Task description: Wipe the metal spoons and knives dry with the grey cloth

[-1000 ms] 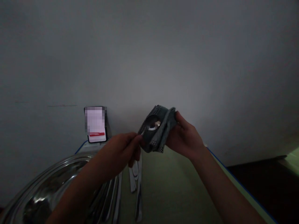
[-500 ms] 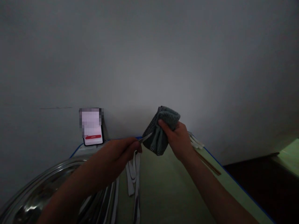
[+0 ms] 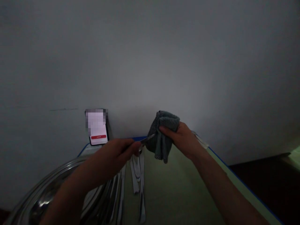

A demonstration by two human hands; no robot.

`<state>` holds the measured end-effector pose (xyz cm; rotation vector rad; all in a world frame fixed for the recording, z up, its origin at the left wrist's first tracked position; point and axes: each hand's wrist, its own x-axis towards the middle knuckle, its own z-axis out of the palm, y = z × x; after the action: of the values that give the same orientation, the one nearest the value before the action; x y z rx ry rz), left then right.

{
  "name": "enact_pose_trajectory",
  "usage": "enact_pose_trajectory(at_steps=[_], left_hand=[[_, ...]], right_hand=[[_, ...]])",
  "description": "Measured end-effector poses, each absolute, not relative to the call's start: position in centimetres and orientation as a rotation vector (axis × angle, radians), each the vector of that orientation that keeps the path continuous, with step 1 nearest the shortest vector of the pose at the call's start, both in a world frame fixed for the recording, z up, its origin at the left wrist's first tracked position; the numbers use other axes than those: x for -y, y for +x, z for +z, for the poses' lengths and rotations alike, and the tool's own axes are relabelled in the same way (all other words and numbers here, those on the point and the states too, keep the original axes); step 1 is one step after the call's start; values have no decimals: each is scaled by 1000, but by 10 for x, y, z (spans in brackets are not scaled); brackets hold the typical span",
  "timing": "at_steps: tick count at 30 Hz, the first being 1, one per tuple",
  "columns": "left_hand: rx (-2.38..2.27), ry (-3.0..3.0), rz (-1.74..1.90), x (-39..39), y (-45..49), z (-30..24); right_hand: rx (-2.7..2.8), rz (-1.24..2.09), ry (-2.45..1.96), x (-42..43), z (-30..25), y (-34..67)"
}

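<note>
My left hand [image 3: 125, 150] pinches a thin piece of metal cutlery [image 3: 147, 138] near one end. Its far end runs into a folded grey-green cloth [image 3: 167, 128] with a dark checked side, so I cannot tell its exact kind. Around that cloth my right hand [image 3: 181, 136] is closed, the thumb pressing on the fold. Both hands are above the far part of the table [image 3: 173, 187]. Several metal pieces of cutlery [image 3: 142, 200] lie below and just right of my left forearm, some with flat handles.
A large shiny metal bowl [image 3: 43, 187] stands at the left, partly behind my left arm. A lit phone [image 3: 98, 141] leans against the grey wall [image 3: 150, 62]. Pale slender items [image 3: 201, 140] lie by the table's blue right edge, partly behind my right wrist.
The view has shifted a little, moving the phone and cutlery rightward in the picture. The cloth is squeezed narrower and hangs slightly lower. Both hands keep their grips.
</note>
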<state>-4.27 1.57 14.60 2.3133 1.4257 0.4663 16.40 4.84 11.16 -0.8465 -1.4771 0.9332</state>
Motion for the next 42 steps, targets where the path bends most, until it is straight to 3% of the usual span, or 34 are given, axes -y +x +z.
enact_pose_trajectory(at_steps=[6, 12, 21, 32, 42], left_hand=[[-1425, 2376, 439, -8, -58, 153], [-1394, 2370, 607, -2, -31, 154], [-1385, 2380, 661, -17, 3, 119], [-1365, 2342, 411, -6, -41, 151], [-1309, 2371, 611, -4, -10, 139]], right_hand=[[1823, 767, -954, -40, 128, 188], [1295, 703, -994, -41, 121, 169], [616, 1358, -475, -47, 103, 127], [1684, 803, -918, -43, 125, 194], [925, 968, -802, -31, 117, 140]])
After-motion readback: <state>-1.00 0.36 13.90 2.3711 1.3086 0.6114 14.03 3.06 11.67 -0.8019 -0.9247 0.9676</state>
